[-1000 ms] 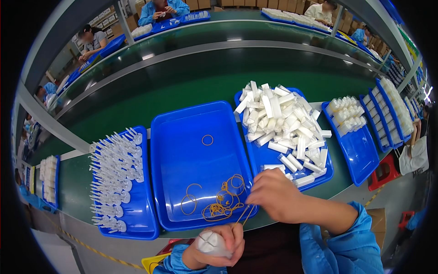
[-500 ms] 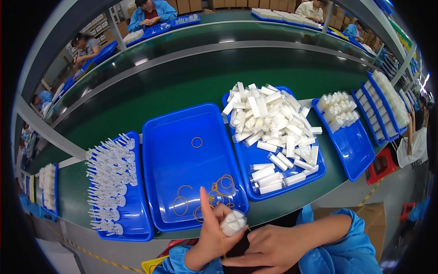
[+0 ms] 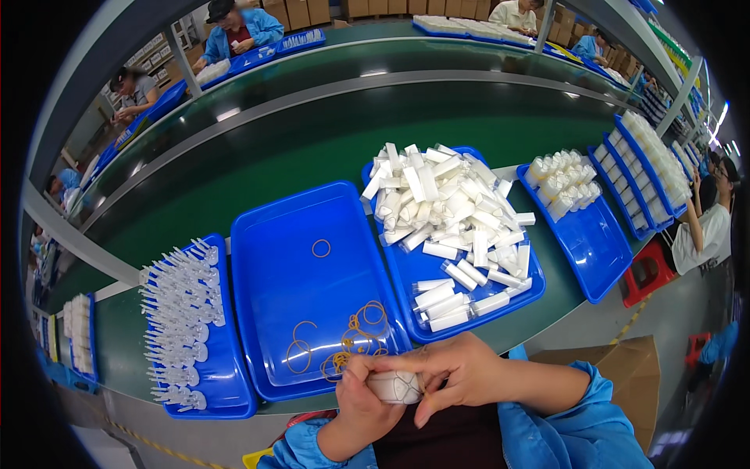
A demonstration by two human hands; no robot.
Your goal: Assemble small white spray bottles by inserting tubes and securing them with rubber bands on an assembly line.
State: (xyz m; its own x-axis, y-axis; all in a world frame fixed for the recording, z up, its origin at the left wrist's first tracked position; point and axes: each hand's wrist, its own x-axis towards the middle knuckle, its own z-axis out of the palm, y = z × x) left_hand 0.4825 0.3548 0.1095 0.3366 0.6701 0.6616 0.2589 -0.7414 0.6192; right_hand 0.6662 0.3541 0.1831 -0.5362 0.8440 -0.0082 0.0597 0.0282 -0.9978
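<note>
White bundle (image 3: 393,387), one, rounded, its end face divided by dark seams; located between the two hands, before the person's body, near the close edge of the middle blue tray (image 3: 301,285). Left hand (image 3: 361,408), one, bare, closed about the bundle's left side. Right hand (image 3: 465,369), one, bare, forefinger laid along the top and thumb lower at the right end (whether it truly grips cannot be told, the inner side of the fingers being hidden). Sleeves (image 3: 558,418), blue, pushed up the forearms. Rubber bands (image 3: 341,363), yellowish-brown, a tangled cluster in the near right part of the middle tray, with looser loops to its left and a single ring (image 3: 313,248) lying well apart, farther back. Right-hand blue tray (image 3: 404,275), just beside the middle one, bearing a heap of white packets (image 3: 437,195) in clear wrap, a few lying loose toward its near end. Left-hand blue tray (image 3: 226,367), bearing rows of clear plastic pieces (image 3: 180,313) with thin stems. Farther right, a tilted blue tray (image 3: 590,254) with white bundles (image 3: 561,184) at its far end; beyond it, stacked trays (image 3: 639,176), filled with white items. Red stool (image 3: 650,273), beneath these. Cardboard box (image 3: 617,375), open, at lower right. Green conveyor surface (image 3: 273,148), behind the trays; across it, a co-worker (image 3: 262,30) in blue.
</note>
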